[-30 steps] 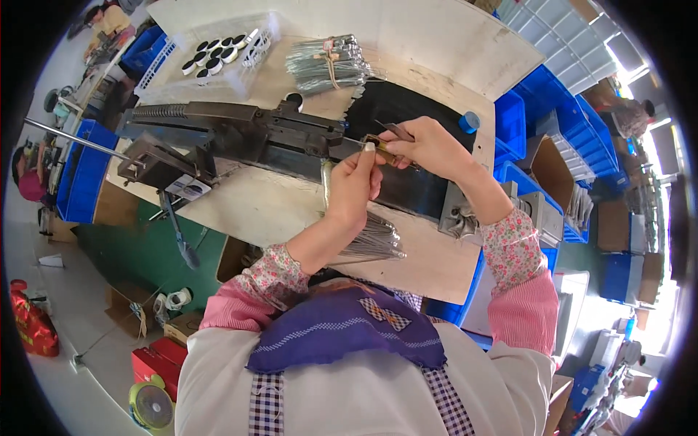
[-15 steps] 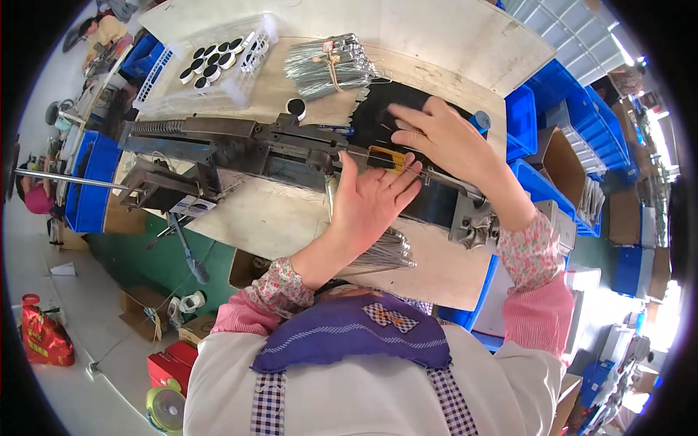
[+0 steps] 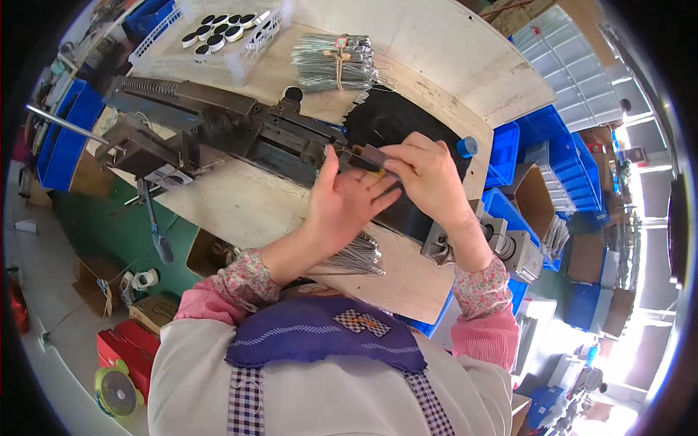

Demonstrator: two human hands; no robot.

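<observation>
My left hand (image 3: 342,207) is open beside the bench machine (image 3: 280,142), palm up with its fingers spread and thumb raised. My right hand (image 3: 429,178) is closed, with thumb and fingertips pinching the end of a small dark brown rectangular piece (image 3: 372,155). That piece sits at the right end of the machine's rail, just above my left fingers. A bit of yellow (image 3: 379,173) shows under it, partly covered by my hands. Behind my left wrist lies a bunch of thin metal wires (image 3: 356,258).
A tied bundle of metal wires (image 3: 334,64) lies at the back, near a clear plastic basket (image 3: 240,67) of black-and-white rolls. A black mat (image 3: 392,112) and a blue spool (image 3: 467,147) are on the right. Blue bins (image 3: 502,156) stand past the table's right edge.
My right hand has gone from loosely spread fingers to a pinch on the dark brown piece. The left hand stays open. The whole view has shifted and turned somewhat.
</observation>
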